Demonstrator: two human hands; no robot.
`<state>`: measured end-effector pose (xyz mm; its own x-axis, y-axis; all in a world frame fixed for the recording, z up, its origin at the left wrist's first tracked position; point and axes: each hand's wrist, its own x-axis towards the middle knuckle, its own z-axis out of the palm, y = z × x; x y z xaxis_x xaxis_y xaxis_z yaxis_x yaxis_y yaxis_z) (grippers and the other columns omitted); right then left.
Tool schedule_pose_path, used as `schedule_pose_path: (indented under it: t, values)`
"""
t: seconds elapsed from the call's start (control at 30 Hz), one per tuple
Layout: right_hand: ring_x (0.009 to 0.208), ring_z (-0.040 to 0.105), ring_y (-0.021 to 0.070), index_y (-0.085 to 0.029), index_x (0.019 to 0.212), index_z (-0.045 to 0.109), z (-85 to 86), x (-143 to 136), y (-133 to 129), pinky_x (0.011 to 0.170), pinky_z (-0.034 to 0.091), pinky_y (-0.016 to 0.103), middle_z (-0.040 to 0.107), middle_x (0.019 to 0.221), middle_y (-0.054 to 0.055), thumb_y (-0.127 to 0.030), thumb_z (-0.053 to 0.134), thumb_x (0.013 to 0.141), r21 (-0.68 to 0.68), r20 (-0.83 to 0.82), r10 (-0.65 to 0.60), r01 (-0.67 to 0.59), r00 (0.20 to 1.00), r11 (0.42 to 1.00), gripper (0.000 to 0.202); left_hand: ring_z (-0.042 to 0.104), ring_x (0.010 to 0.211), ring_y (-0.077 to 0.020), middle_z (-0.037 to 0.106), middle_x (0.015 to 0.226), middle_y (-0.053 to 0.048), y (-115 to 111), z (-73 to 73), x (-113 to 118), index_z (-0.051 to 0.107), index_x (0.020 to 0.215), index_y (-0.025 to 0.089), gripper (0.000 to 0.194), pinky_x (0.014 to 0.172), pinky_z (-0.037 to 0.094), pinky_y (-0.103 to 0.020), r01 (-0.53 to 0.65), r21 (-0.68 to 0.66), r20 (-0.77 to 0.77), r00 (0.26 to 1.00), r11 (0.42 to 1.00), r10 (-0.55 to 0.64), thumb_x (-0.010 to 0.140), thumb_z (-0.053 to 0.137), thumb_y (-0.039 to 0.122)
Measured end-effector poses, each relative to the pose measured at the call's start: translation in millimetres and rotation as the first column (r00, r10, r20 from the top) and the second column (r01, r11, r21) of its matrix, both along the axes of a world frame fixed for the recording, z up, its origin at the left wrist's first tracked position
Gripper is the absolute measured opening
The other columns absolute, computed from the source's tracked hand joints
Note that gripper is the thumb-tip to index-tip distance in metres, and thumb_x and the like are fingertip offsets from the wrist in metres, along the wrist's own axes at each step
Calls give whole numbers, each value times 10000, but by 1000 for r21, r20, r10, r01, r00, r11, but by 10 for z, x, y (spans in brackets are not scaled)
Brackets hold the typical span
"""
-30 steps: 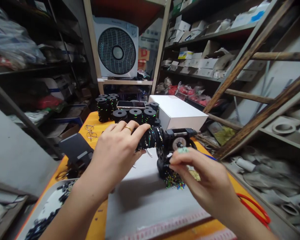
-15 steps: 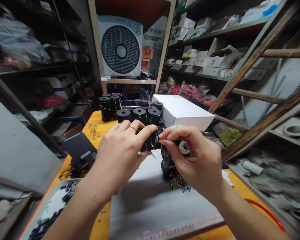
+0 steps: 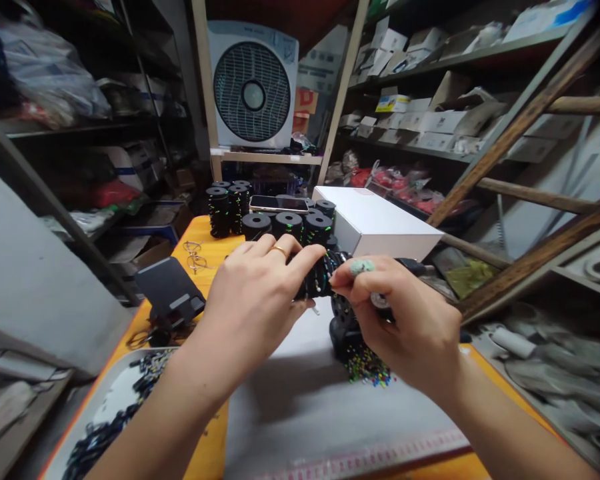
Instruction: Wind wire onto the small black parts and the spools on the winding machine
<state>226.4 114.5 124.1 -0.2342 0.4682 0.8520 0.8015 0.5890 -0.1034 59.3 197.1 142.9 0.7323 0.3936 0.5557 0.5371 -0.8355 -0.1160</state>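
A black spool [image 3: 321, 279] wound with dark cord and small shiny beads is held level above the white mat [image 3: 290, 407]. Wrapped over its left part is my left hand [image 3: 255, 290], with a gold ring on one finger. The fingertips of my right hand [image 3: 400, 313] pinch at the spool's right part; what lies between them is too small to make out. A pale green wrap covers one right finger. Below the right hand, a pile of colourful beads [image 3: 369, 367] rests on the mat beside a black device [image 3: 341, 333], partly hidden.
Several black spools [image 3: 289, 225] stand at the back, with a phone [image 3: 280, 204] on top. Right of them is a white box [image 3: 375, 220]. A black stand [image 3: 170, 290] and a tray [image 3: 113, 393] of dark pieces are at the left. A wooden ladder [image 3: 517, 120] leans at the right.
The view has shifted, so the scene sits a little further right. My right fingertips have drawn closer together at the spool, and the right hand has turned slightly.
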Motion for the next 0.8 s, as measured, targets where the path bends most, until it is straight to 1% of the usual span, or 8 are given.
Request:
schedule_pose_path:
  t: [0.07,0.13,0.3,0.4,0.6,0.8]
  values:
    - [821,607,166,-161,830,493,-9,3,7,725,537,318,643,863,74,104,532,780,6,0,19,-19,1000,1000,273,569,918,-265,643,1050,-25,-1,2,-7,517,1231,261,492,758,447,-390,4,-6,0,1000,1000,-4,784,690,368]
    - [834,615,181,-163,816,496,-15,3,7,739,542,332,648,862,81,107,527,771,16,28,10,-11,1000,1000,276,565,921,-265,641,1051,-26,-2,1,-9,515,1239,261,499,762,448,-392,5,-11,-1,1000,1000,-5,783,691,365]
    - [923,623,216,-170,834,515,-26,15,-18,806,540,365,657,909,99,100,490,765,29,173,-46,42,984,999,279,563,928,-268,645,1052,-29,-12,-2,-4,520,1245,251,515,769,450,-396,9,-21,0,1000,1000,-9,774,703,353]
    - [979,604,233,-178,864,522,-43,27,-26,825,539,387,656,933,103,51,507,796,38,237,-79,72,968,997,240,563,929,-271,648,1056,-37,-14,2,-5,523,1247,242,494,760,449,-400,9,-17,3,1000,1000,-9,791,684,342]
    - [1008,609,235,-202,877,534,-106,48,-8,835,545,393,659,943,85,15,512,824,79,244,-122,106,962,991,225,556,930,-270,644,1055,-36,-11,11,-6,519,1253,245,514,759,449,-398,13,-21,-2,1000,1000,-13,780,696,342]
    - [1035,613,268,-178,922,563,-99,29,-20,829,561,419,677,902,115,-9,528,841,120,326,-168,136,930,983,190,555,925,-267,639,1054,-30,-14,7,2,517,1250,252,501,755,448,-395,5,-21,-1,1000,1000,-5,787,686,335]
